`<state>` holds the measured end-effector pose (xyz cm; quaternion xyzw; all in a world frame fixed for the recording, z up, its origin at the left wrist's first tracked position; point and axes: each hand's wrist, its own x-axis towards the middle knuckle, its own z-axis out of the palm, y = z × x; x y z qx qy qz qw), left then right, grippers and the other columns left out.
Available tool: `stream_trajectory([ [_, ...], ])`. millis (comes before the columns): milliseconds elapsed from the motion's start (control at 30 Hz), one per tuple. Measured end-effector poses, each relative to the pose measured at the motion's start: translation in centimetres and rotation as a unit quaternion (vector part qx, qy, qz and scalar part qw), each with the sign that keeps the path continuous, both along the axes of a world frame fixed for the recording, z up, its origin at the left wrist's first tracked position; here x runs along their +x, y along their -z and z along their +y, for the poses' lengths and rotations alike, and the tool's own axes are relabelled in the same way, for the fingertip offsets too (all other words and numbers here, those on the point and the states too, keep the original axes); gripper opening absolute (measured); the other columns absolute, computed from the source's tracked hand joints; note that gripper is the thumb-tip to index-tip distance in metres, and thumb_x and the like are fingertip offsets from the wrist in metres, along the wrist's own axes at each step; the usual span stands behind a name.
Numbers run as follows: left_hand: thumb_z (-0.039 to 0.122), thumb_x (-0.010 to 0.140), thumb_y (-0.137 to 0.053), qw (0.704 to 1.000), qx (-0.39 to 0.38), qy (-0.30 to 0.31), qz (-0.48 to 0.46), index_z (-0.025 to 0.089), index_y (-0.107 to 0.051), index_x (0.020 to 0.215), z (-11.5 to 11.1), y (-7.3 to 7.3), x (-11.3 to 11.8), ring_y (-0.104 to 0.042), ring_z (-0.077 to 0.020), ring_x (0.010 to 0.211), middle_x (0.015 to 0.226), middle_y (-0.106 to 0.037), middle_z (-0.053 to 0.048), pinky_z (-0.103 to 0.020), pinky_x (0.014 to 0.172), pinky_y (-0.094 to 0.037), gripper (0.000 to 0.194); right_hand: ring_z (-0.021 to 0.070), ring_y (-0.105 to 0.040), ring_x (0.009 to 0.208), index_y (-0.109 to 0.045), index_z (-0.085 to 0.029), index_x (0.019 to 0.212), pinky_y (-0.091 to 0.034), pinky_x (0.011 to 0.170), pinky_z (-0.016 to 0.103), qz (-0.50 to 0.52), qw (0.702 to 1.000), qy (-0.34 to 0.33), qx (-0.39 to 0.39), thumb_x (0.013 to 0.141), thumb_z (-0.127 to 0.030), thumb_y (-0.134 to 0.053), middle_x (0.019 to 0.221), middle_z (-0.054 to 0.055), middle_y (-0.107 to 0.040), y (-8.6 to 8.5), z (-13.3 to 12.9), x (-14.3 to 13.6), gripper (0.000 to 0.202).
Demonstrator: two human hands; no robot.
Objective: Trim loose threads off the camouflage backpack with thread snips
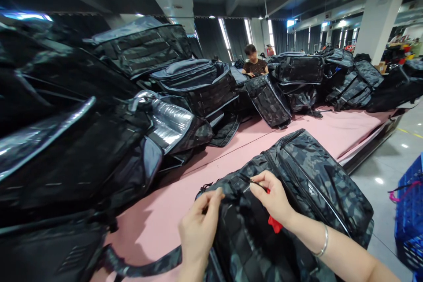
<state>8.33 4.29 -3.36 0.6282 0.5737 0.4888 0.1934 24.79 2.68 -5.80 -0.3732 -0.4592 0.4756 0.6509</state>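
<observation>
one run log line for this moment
camouflage backpack: on pink table surface | left hand: pinched at backpack, contents unclear | right hand: pinching dark strip, red cloth beneath

a backpack (307,180) lies near on the table (155,222), the left hand (200,222) and right hand (273,196) over it. a bag heap (59,163) runs along the left from near to far; a second heap (297,70) lies far right on the table. a co-worker (256,67) is at the far side, between the heaps. a crate (410,216) is at the near right, past the table's edge.
</observation>
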Motion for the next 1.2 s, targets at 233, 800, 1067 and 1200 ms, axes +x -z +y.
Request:
stream_trajectory([
  [233,0.051,0.077,-0.047,0.950,-0.109,-0.066,0.284,0.026,-0.067,0.075,1.2,-2.0,2.6,-0.060,-0.0276,0.081,0.081,-0.069,-0.004,-0.035,0.064,-0.038,0.032,0.0112,-0.046,0.056,-0.053,-0.018,0.087,-0.036,0.055,0.023,-0.128,0.989,0.081,-0.002,0.077,-0.033,-0.058,0.064,-0.004,-0.051,0.7,0.5,-0.1,0.018],
  [800,0.041,0.078,-0.046,0.966,0.044,-0.064,0.249,0.022,-0.063,0.074,1.0,1.3,2.4,-0.060,-0.0228,0.077,0.074,-0.066,-0.003,-0.035,0.072,-0.037,0.026,0.0161,-0.063,0.071,-0.056,-0.020,0.093,-0.047,0.066,0.025,-0.362,0.926,0.084,0.068,0.083,-0.032,-0.054,0.081,0.002,-0.065,0.3,2.1,0.3,0.016],
  [1067,0.040,0.083,-0.045,0.964,0.116,-0.046,0.235,0.021,-0.065,0.076,0.5,1.9,2.6,-0.058,-0.0202,0.069,0.069,-0.065,-0.002,-0.034,0.070,-0.038,0.028,0.0153,-0.057,0.064,-0.056,-0.017,0.103,-0.042,0.062,0.025,-0.295,0.950,0.089,0.058,0.088,-0.038,-0.045,0.070,0.000,-0.060,-0.9,3.9,0.2,0.028],
  [1200,0.039,0.084,-0.044,0.956,0.141,-0.017,0.257,0.020,-0.067,0.081,0.7,2.1,1.9,-0.058,-0.0189,0.067,0.066,-0.063,-0.002,-0.033,0.070,-0.039,0.030,0.0178,-0.059,0.075,-0.061,-0.018,0.102,-0.041,0.068,0.026,-0.397,0.914,0.067,0.048,0.080,-0.035,-0.059,0.081,0.003,-0.066,-1.6,5.6,0.1,0.028],
])
